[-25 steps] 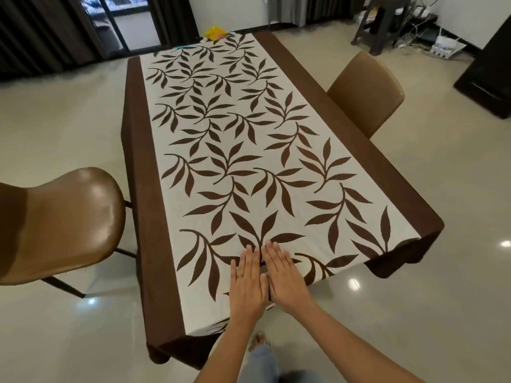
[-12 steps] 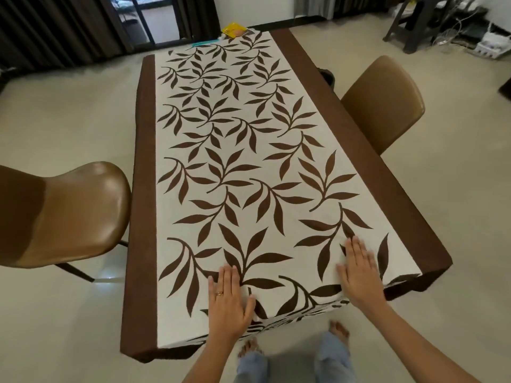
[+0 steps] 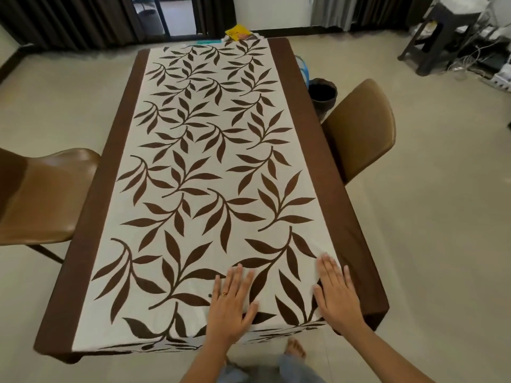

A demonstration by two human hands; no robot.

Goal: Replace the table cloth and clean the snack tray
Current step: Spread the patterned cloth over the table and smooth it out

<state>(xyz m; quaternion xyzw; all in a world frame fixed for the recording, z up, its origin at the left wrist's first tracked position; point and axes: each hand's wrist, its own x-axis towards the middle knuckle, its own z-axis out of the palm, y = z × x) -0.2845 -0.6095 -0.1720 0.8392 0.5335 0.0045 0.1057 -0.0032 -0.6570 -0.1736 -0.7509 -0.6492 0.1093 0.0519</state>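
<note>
A white table cloth (image 3: 210,167) with brown leaf print and brown side borders covers the long table and hangs over its near end. My left hand (image 3: 231,302) lies flat on the cloth near the front edge, a gold ring on one finger, fingers spread. My right hand (image 3: 336,291) rests palm down to its right, close to the brown border at the near right corner. Neither hand holds anything. At the far end, a yellow packet (image 3: 235,34) and a teal edge (image 3: 208,41) show past the cloth; no snack tray can be made out.
A brown chair (image 3: 41,194) stands at the table's left side, and another brown chair (image 3: 362,128) at the right. Next to the right chair, a dark bin (image 3: 322,94) sits on the floor. Far right holds a dark stool (image 3: 439,31) and cables. My bare feet are below the table's edge.
Both hands started side by side at the near centre, then slid apart over the cloth. The right hand now lies by the right corner, the left near the centre. The camera view shifted.
</note>
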